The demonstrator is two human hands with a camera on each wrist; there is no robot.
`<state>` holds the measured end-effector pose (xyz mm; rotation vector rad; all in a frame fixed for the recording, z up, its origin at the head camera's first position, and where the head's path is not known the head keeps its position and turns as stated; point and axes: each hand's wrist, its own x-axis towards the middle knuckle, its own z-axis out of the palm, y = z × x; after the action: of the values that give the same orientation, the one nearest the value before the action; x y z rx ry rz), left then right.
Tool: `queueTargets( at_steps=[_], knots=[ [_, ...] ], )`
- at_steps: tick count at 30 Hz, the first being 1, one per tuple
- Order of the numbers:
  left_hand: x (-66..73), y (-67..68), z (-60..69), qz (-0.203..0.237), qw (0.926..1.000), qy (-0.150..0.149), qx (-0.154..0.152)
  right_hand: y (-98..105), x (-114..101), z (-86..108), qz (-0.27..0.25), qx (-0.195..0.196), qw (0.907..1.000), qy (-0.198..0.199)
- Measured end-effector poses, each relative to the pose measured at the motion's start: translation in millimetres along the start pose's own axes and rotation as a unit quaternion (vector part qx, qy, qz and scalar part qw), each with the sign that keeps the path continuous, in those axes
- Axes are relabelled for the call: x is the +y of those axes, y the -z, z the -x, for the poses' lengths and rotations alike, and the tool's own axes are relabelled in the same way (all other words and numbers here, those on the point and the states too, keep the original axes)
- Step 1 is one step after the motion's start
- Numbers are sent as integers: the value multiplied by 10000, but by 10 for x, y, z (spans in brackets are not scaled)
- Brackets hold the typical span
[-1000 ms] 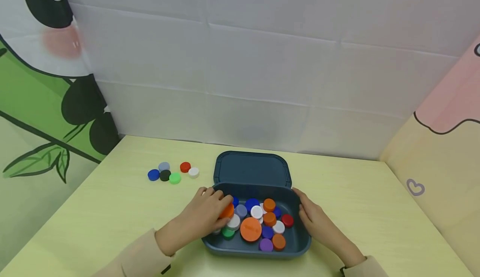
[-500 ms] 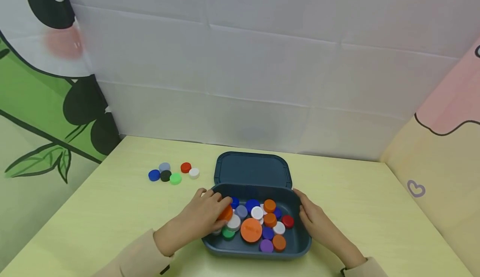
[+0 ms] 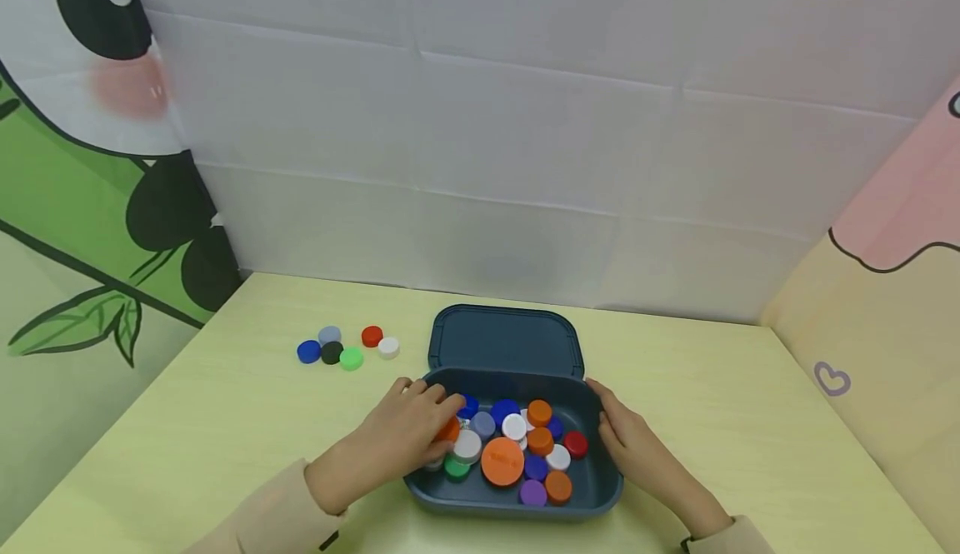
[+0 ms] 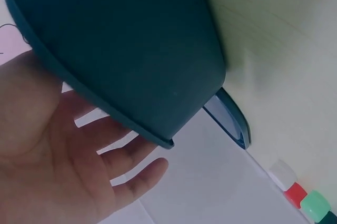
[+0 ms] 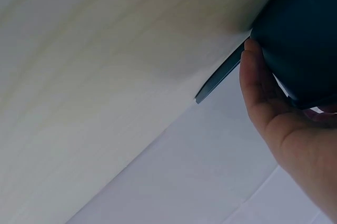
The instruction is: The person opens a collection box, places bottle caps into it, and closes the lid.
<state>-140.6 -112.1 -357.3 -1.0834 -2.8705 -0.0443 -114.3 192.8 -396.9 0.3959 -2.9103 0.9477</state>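
A dark blue-grey box stands on the table, holding several bottle caps in mixed colours. My left hand reaches over its left rim. Between thumb and index finger it pinches an orange bottle cap, partly hidden by the fingers. In the left wrist view the left hand crosses the rim from outside, its work inside hidden by the wall. My right hand grips the box's right side, thumb at the rim and fingers along the outer wall. A large orange cap lies mid-box.
A matching dark lid lies behind the box. To the left sits a loose group of caps: blue, black, light green, grey-blue, red and white. A pale wall sheet rises behind the table.
The orange cap at my left fingers has shifted slightly down and left, and less of it shows. My right hand, the box and the loose caps stay in place.
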Motion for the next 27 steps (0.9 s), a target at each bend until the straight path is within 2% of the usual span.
queueTargets(
  at_steps=[4,7,15,22,27],
  knots=[
    [-30,62,1,-65,9991,61,413,-5,8,5,-27,47,10000,65],
    [-83,115,9,-116,9974,225,678,-5,9,7,-46,74,9999,115],
    [-393,120,32,-634,9863,663,1370,5,6,6,-52,49,9999,149],
    [-713,21,53,-751,9797,909,1623,17,-8,8,-76,24,9999,115],
    [-950,-79,64,-665,9808,1061,1495,23,-19,6,-114,6,9999,113]
  ],
)
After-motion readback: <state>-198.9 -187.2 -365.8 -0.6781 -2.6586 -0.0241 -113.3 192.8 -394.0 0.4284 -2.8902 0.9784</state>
